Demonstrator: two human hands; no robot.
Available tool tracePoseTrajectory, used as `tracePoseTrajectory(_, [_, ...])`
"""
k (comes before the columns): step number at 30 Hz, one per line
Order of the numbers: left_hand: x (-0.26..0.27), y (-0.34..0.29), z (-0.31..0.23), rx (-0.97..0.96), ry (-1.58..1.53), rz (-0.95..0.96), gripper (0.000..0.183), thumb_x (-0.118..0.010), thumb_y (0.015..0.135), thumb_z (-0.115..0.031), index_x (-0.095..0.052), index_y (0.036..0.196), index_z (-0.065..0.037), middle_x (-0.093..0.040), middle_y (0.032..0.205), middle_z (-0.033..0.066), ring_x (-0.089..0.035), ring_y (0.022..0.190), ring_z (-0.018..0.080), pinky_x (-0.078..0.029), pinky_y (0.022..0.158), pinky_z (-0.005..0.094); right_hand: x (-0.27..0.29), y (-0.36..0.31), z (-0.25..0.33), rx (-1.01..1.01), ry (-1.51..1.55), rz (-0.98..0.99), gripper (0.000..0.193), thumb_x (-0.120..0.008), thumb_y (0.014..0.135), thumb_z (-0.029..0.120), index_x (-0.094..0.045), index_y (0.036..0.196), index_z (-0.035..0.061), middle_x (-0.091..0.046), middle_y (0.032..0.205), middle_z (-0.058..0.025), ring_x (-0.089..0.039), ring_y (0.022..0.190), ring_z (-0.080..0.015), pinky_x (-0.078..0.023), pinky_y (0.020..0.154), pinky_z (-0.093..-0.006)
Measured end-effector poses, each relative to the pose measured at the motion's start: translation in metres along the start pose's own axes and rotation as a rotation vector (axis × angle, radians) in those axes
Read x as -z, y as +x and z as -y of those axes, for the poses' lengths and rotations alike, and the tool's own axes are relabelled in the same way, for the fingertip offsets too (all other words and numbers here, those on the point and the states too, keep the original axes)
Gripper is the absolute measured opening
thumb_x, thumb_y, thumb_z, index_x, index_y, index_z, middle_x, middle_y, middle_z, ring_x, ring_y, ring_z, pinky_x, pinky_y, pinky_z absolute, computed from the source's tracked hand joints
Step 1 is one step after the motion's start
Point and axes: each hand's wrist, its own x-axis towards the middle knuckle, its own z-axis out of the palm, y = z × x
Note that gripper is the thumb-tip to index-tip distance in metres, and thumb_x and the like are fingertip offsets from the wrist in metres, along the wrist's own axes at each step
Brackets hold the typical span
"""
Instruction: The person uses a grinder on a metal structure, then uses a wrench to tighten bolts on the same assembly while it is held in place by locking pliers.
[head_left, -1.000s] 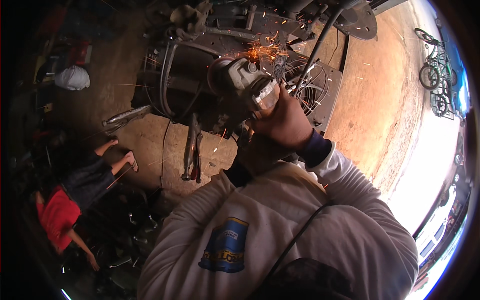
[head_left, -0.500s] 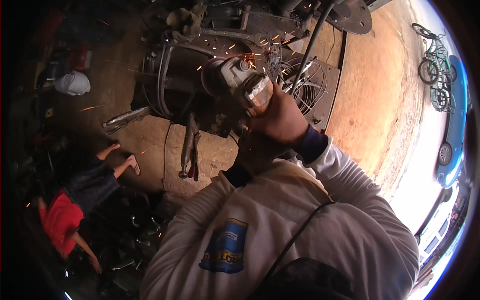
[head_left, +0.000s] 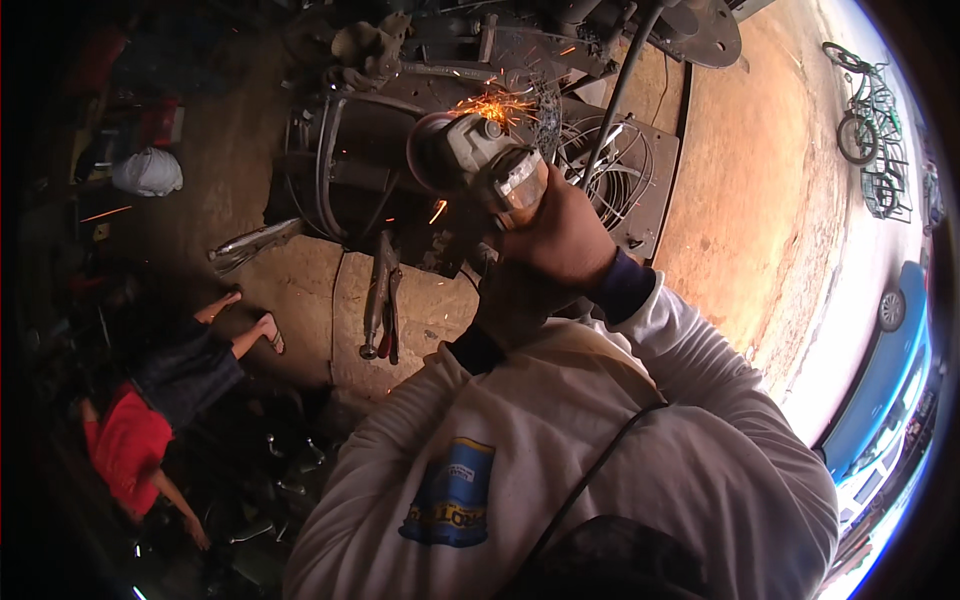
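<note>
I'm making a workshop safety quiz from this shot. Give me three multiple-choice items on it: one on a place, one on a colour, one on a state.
1. Where do the locking pliers lie?
A. on the dirt floor beside the metal frame
B. on the bicycle
C. in the left hand

2. What colour is the seated person's top?
A. yellow
B. red
C. white

3. What is the angle grinder doing?
A. lying unused
B. hanging from a hook
C. throwing sparks

Key: 1 A, they rest on the ground by the frame. 2 B, it is red. 3 C, orange sparks fly at its disc while the right hand grips it.
</note>
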Motion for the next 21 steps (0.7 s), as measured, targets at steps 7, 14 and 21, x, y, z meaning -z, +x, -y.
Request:
tracePoseTrajectory(7, [0.003, 0.011, -0.009, -0.05, -0.073, 0.113, 0.069, -0.066, 0.092, -0.037, -0.039, 0.147, -0.007, -0.046, 0.145, 0.0159, -0.043, 0.137, 0.0294, -0.033, 0.114, 0.0426, 0.003, -0.002, 0.001, -0.195, -0.024, 0.056, 0.072, -0.085, 0.069, 0.023, -0.05, 0.127, -0.002, -0.069, 0.11, -0.0193, -0.068, 0.103, -0.0305, -0.052, 0.091, -0.0374])
tracePoseTrajectory(14, [0.002, 0.019, -0.015, -0.119, -0.014, 0.095, 0.074, -0.068, 0.092, -0.033, -0.031, 0.15, -0.008, -0.042, 0.147, 0.0149, -0.041, 0.139, 0.026, -0.036, 0.112, 0.0406, 0.009, -0.007, 0.002, -0.209, -0.056, 0.057, 0.073, -0.086, 0.068, 0.023, -0.05, 0.127, -0.0024, -0.069, 0.107, -0.019, -0.069, 0.102, -0.032, -0.053, 0.089, -0.0384])
tracePoseTrajectory(21, [0.015, 0.026, -0.017, -0.063, 0.087, 0.041, 0.068, -0.07, 0.088, -0.04, -0.046, 0.142, -0.007, -0.053, 0.139, 0.0161, -0.048, 0.132, 0.0296, -0.037, 0.11, 0.0431, 0.003, 0.003, 0.003, -0.123, -0.069, 0.005, 0.072, -0.086, 0.067, 0.031, -0.047, 0.111, -0.0105, -0.068, 0.085, -0.0253, -0.07, 0.084, -0.0384, -0.056, 0.074, -0.0416])
